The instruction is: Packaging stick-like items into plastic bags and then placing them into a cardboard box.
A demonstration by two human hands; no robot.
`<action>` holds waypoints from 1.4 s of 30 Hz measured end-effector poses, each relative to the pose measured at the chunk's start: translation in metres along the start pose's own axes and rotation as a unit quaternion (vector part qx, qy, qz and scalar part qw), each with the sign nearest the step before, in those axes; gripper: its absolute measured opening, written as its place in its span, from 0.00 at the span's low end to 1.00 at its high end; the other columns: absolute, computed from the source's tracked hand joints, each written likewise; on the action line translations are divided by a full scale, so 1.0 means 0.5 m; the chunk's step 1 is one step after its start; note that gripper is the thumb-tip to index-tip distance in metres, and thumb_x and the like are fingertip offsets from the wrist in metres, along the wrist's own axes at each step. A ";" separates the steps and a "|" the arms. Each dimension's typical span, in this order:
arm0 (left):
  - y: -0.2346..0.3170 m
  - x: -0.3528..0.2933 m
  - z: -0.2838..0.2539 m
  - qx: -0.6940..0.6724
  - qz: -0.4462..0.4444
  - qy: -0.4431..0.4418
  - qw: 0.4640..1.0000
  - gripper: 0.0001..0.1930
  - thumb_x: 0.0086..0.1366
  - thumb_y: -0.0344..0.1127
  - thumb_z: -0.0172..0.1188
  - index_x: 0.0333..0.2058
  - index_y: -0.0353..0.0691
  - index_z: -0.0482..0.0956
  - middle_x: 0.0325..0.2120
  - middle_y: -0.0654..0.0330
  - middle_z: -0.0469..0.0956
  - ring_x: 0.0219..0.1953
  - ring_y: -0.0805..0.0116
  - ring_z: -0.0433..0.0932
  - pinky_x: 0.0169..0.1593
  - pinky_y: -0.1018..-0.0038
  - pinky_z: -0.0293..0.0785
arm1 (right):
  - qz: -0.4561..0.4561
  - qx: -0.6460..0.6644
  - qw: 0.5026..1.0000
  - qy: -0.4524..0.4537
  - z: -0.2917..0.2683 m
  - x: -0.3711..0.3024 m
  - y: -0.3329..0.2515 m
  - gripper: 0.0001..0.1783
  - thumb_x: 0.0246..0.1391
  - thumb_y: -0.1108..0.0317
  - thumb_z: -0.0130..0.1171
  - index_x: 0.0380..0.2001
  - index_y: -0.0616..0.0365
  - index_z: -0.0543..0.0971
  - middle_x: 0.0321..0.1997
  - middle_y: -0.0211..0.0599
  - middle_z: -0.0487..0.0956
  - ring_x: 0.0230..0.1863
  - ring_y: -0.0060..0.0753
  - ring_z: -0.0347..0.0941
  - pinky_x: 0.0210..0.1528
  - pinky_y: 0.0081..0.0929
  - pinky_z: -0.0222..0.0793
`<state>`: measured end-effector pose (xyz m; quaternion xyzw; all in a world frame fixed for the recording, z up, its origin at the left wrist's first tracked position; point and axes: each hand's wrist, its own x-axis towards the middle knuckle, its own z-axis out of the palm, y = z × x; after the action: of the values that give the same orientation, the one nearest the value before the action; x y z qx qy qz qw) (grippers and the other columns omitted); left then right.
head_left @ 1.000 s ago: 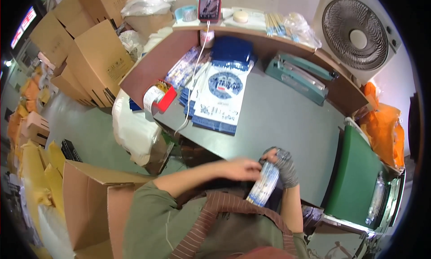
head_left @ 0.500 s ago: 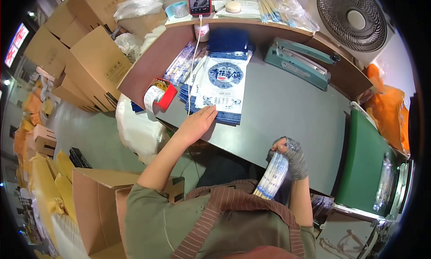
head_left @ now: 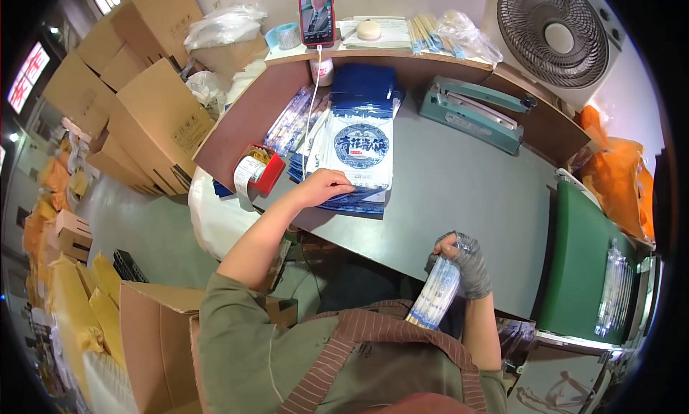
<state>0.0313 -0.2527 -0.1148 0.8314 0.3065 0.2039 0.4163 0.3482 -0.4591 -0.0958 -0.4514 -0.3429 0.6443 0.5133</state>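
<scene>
A wrapped bundle of sticks (head_left: 436, 294) slants before the apron (head_left: 387, 328), its top gripped in the closed right hand (head_left: 463, 263). The half-curled left hand (head_left: 323, 189) touches the stacked bags (head_left: 364, 147) on the desk (head_left: 459, 188); whether it pinches one, I cannot tell.

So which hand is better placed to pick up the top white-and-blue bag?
Probably the left hand: it is at the lower edge of the top bag. The gloved right hand is farther off and holds a wrapped bundle.
</scene>
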 end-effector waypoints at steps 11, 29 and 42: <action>0.167 0.067 0.243 0.183 0.110 0.181 0.960 0.06 0.56 0.29 0.57 0.34 0.38 0.77 0.28 0.53 0.73 0.34 0.52 0.75 0.38 0.64 0.71 | -0.075 -0.033 0.996 0.029 0.004 -0.050 -0.018 0.11 0.49 0.63 0.63 0.28 0.61 0.77 0.27 0.35 0.78 0.27 0.26 0.75 0.32 0.24 0.73; 0.262 0.015 0.361 -0.016 0.127 0.213 0.969 0.12 0.53 0.21 0.58 0.38 0.36 0.76 0.29 0.52 0.72 0.33 0.56 0.74 0.36 0.69 0.72 | -0.105 -0.384 0.910 0.118 0.010 -0.013 0.100 0.30 0.46 0.60 0.67 0.50 0.64 0.70 0.42 0.46 0.76 0.45 0.31 0.72 0.48 0.28 0.69; 0.178 -0.044 0.355 0.171 0.088 0.291 0.937 0.16 0.55 0.23 0.58 0.44 0.33 0.75 0.36 0.53 0.74 0.41 0.54 0.73 0.45 0.65 0.69 | -0.054 -0.457 0.878 0.130 0.010 -0.106 0.116 0.49 0.47 0.61 0.68 0.66 0.55 0.50 0.43 0.52 0.77 0.40 0.44 0.77 0.45 0.34 0.72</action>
<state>0.1508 -0.4097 -0.1449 0.8180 0.3697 0.4175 0.1407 0.3266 -0.5241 -0.1342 -0.6960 -0.5536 0.3229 0.3239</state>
